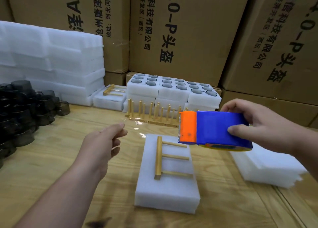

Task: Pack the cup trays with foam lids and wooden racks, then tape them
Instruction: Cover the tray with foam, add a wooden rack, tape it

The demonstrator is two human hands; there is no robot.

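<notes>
The blue and orange plastic tape dispenser (215,128) covers the far right corner of the white foam block (167,181) and the tip of the top peg of the pale wooden rack (159,157) lying on it. The right hand (258,124) hides the dispenser's rear end, and its wrist runs off the right edge. The clear tape strip (137,124) shows only as faint glints, so its edges cannot be traced. The heap of dark translucent cups (25,110) is cut by the left edge. The stack of thin white foam sheets (268,169) is blurred at its near corner.
</notes>
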